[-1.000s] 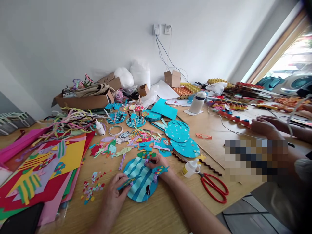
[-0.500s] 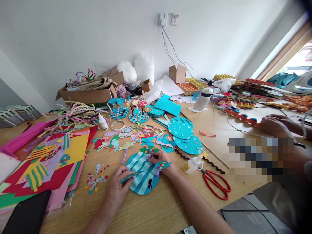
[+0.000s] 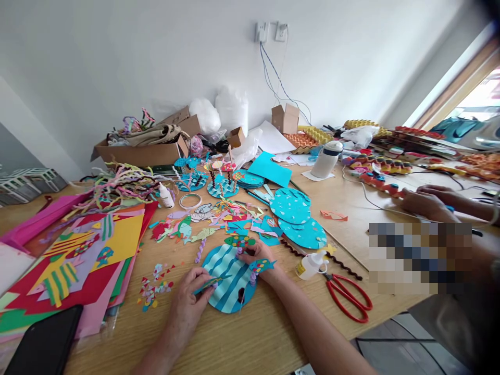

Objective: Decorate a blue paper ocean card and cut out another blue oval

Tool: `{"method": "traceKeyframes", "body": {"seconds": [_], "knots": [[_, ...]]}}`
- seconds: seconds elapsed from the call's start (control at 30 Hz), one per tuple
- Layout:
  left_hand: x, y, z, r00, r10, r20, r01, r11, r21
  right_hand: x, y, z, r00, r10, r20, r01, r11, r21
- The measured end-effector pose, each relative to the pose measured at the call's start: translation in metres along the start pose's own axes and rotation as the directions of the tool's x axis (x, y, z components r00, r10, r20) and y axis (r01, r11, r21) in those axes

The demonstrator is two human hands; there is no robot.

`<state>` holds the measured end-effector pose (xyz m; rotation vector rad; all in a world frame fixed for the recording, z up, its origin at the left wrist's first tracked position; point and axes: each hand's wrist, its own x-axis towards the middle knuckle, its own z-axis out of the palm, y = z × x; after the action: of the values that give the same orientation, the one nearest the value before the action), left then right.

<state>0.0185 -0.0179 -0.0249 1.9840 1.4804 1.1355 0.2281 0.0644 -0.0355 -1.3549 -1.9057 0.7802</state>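
A round blue disc (image 3: 224, 286) with pale wavy stripes lies on the wooden table, with paper fish standing on purple twisted stems. My left hand (image 3: 193, 291) pinches a blue spotted fish (image 3: 211, 283) over the disc's left part. At the upper right edge, my right hand (image 3: 260, 258) has its fingers closed round the purple stem under a green spotted fish (image 3: 239, 241). Another blue fish (image 3: 262, 265) stands beside my right wrist. A dark brown piece (image 3: 241, 295) sits near the disc's lower right.
Right of the disc are a glue bottle (image 3: 310, 265) and red-handled scissors (image 3: 349, 298). Paper scraps (image 3: 156, 286), coloured sheets (image 3: 125, 234) and a black phone (image 3: 45, 338) lie left. Blue discs (image 3: 291, 205) lie behind. Another person's hands (image 3: 429, 203) are at the right.
The other person's hands have shifted left along the egg-carton strip. My own hands have hardly moved and keep the same grips.
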Motion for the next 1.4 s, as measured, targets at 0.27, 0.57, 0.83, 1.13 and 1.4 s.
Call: {"method": "traceKeyframes", "body": {"seconds": [0.27,0.57,0.83,1.13,1.4], "knots": [[-0.0005,-0.0017,0.0014,1.000,-0.003,0.001,0.003,1.000,-0.001,0.0007,0.0082,0.0053,1.000,-0.007,-0.002,0.007,1.000,0.008],[0.0001,-0.0034,0.0009,1.000,0.016,0.007,-0.016,1.000,-0.004,-0.0001,0.0002,-0.0013,0.999,0.036,0.013,-0.035,0.999,-0.029],[-0.0002,-0.0031,0.0007,1.000,-0.005,0.012,0.005,1.000,0.003,0.0005,0.0009,-0.0019,0.999,0.018,0.027,-0.017,1.000,-0.013],[0.0022,0.0014,-0.0006,1.000,0.004,0.008,-0.004,1.000,0.018,-0.0018,0.0010,0.0013,0.999,0.038,0.002,-0.038,0.999,-0.026],[0.0006,0.0001,0.0001,1.000,0.014,-0.007,-0.014,0.999,0.046,-0.0007,0.0023,0.0022,1.000,0.002,0.014,-0.002,1.000,0.006]]}}
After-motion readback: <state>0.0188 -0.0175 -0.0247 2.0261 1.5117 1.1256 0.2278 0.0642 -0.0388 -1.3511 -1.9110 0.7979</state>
